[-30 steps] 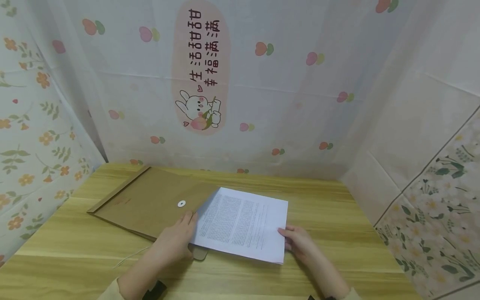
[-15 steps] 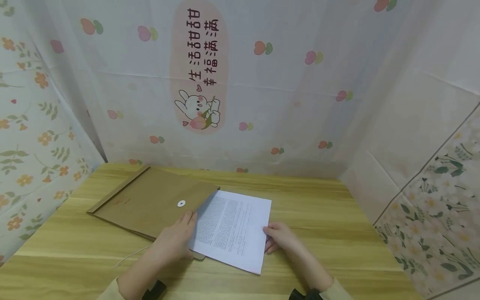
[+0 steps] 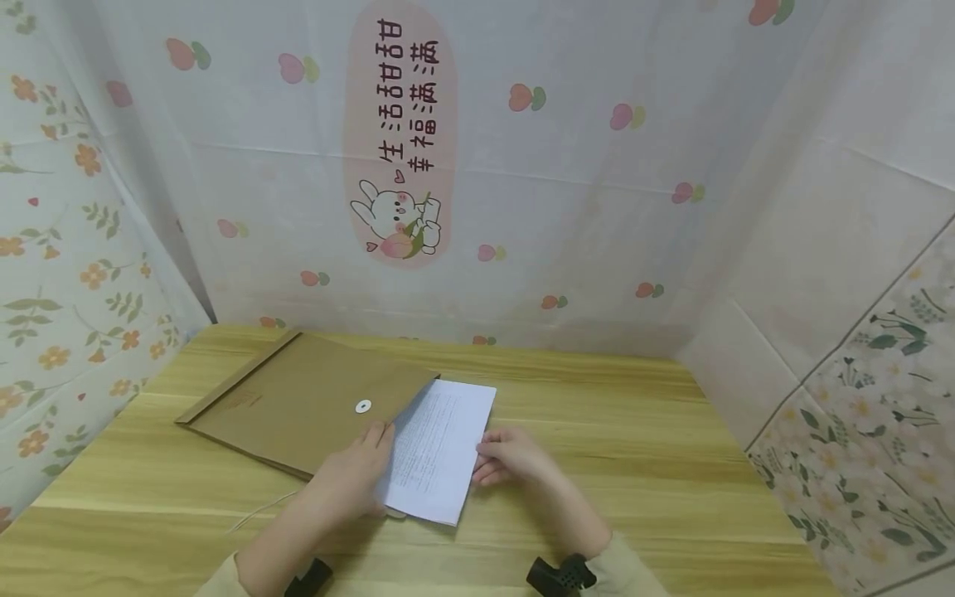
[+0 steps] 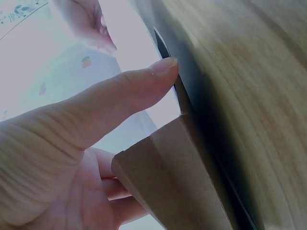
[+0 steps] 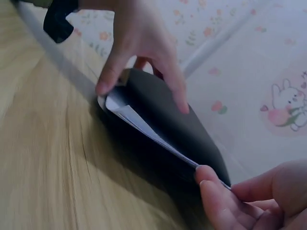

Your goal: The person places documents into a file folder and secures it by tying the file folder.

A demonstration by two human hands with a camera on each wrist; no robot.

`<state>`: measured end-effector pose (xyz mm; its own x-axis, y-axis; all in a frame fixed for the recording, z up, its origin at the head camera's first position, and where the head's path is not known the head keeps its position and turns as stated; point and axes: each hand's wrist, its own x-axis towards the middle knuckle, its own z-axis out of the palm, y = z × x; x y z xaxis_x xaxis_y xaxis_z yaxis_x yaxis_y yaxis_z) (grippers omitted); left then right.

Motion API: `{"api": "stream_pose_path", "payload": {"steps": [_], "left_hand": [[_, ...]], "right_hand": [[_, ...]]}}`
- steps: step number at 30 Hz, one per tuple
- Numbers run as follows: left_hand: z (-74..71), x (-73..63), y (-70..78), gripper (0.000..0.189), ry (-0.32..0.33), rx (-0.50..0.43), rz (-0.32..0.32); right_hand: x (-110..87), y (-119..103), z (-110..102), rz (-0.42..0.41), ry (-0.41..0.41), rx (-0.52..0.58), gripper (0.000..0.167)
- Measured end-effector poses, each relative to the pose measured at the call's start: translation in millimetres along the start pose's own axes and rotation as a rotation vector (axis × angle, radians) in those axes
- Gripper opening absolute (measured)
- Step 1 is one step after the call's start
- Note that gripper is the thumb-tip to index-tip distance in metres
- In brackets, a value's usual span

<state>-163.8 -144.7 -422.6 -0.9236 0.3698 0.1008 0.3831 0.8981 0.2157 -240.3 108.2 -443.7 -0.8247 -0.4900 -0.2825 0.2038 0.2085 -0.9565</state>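
A brown kraft-paper file envelope [image 3: 298, 398] with a white round button lies slanted on the left of the table. My left hand [image 3: 349, 477] holds its mouth at the near side, thumb on the flap side and fingers on the upper panel. In the left wrist view the thumb presses beside the brown folded edge [image 4: 177, 172]. A stack of printed sheets [image 3: 440, 452] sits partly inside the mouth; its inner end is hidden. My right hand [image 3: 515, 456] pinches the outer edge of the sheets between thumb and fingers. In the right wrist view the mouth gapes around the sheets [image 5: 144, 127].
A pale string [image 3: 261, 510] trails from the envelope's near side. The wood-grain table [image 3: 597, 431] extends to the right of the hands. Patterned cloth [image 3: 567, 207] hangs along the back and both sides.
My right hand has moved left, pushing the sheets deeper into the envelope, so less of the printed page shows. The left hand and the envelope have stayed about where they were.
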Motion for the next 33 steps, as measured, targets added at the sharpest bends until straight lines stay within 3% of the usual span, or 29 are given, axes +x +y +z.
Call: {"api": "stream_pose_path", "payload": {"steps": [8,18,25,33], "left_hand": [[0.8,0.2,0.3,0.104,0.003,-0.003,0.006],[3.5,0.9,0.7,0.106,0.025,-0.005,0.013],[3.7,1.4,1.7,0.106,0.006,-0.038,0.008],[1.1,0.7,2.1,0.106,-0.014,-0.073,-0.008]], "right_hand": [[22.2,-2.1,32.0,-0.029,0.023,0.125,0.011],[45.4,-5.7,62.5,-0.059,0.136,0.202,0.013],[59.8,-4.2,74.3,-0.063,0.189,0.238,0.011],[66.7,-3.5,83.2,-0.092,0.214,0.307,0.021]]}}
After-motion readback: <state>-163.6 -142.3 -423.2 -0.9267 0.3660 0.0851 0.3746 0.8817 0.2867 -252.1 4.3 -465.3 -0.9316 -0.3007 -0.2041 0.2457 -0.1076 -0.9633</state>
